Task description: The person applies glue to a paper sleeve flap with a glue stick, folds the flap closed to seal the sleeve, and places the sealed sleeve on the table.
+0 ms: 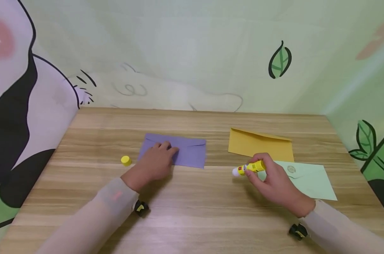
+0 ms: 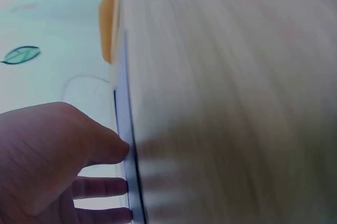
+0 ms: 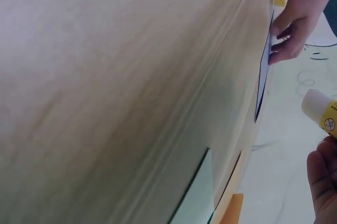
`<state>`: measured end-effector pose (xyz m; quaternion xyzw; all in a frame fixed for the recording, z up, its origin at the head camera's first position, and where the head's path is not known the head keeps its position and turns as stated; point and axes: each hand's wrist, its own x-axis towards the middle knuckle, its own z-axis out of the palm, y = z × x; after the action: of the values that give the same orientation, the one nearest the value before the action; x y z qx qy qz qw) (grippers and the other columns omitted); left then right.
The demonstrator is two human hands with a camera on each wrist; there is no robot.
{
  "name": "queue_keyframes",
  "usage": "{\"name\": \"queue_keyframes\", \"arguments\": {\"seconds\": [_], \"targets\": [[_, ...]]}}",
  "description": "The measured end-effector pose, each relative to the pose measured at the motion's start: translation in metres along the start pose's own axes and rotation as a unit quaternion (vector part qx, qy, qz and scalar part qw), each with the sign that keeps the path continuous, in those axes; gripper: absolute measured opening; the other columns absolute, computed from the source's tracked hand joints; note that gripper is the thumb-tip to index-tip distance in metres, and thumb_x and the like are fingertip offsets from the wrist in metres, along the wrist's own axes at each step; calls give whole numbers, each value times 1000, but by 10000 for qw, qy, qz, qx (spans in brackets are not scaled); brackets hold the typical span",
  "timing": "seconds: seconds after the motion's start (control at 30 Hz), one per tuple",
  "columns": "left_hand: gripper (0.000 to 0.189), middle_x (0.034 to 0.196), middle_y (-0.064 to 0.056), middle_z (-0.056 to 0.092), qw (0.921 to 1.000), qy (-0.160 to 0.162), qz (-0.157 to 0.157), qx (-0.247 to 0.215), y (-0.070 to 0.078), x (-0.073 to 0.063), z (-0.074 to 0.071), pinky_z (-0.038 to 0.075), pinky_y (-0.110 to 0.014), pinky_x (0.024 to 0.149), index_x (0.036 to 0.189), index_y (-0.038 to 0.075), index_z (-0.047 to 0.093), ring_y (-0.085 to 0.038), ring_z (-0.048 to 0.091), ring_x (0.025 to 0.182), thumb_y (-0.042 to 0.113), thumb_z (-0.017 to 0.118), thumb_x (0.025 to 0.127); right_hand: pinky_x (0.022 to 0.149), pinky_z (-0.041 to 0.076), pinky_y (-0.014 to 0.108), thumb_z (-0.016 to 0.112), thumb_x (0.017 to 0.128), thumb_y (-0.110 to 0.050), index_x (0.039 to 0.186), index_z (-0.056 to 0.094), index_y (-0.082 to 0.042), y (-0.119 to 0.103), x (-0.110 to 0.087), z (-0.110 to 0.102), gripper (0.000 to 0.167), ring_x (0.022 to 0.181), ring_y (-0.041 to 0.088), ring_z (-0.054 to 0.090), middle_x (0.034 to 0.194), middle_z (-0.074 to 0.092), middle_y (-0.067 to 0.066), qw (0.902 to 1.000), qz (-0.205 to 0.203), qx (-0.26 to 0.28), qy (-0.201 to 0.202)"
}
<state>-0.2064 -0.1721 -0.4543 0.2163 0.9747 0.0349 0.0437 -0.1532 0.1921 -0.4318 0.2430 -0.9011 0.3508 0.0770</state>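
Left hand [image 1: 157,162]: palm down, resting on the purple envelope [image 1: 192,153], left of centre on the desk [image 1: 195,220]. Grip loose: fingers slightly bent and a little apart, not closed round anything. Left wrist view agrees, with thumb and fingertips on the envelope, which lies flat and shows as a thin strip there. Its flap runs along the far edge.

Right hand [image 1: 276,185]: grip clamped on the glue stick [image 1: 251,167], thumb on the near side, fingers bent over the far side and rear end. Stick is uncapped, white tip [image 1: 235,172] pointing left toward the purple envelope and well apart from it. Right wrist view shows the stick raised clear of the desk; only part of the hand is in that view.

Cap [image 1: 126,161], yellow, on the desk just left of the left hand. Yellow envelope [image 1: 258,143] beyond the right hand, flap partly lifted along its far edge. Green envelope [image 1: 317,181] beside and partly behind the right hand, with a round seal [image 1: 291,169] on its flap. Yellow and green meet at their edges; cannot tell which overlaps. Printed backdrop [image 1: 192,53] stands behind the desk.
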Motion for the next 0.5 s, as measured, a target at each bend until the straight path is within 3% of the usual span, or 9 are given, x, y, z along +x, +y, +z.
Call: {"name": "queue_keyframes", "arguments": {"seconds": [0.1,0.23,0.5], "targets": [[46,136,-21,56,9994,11,-344,7,-4,4,-1,49,-58,95,140,7,55,-47,54,122,23,50,98,56,50,23,71,92,-10,115,46,-9,0,-1,-1,33,75,10,56,100,66,4,10000,11,21,-32],[55,144,-23,50,9962,-245,-823,-155,-8,8,-4,43,-62,102,143,3,50,-48,49,129,40,45,103,54,49,23,71,92,-10,114,47,-10,0,-2,-2,33,73,9,54,99,66,4,10000,15,37,2],[80,142,-34,46,9853,-863,-1469,-141,-11,17,-18,38,-63,106,146,-9,39,-52,46,130,55,49,99,51,48,23,72,90,-7,114,46,-9,3,-6,-7,35,71,8,54,101,66,4,9999,-45,53,98]]}}
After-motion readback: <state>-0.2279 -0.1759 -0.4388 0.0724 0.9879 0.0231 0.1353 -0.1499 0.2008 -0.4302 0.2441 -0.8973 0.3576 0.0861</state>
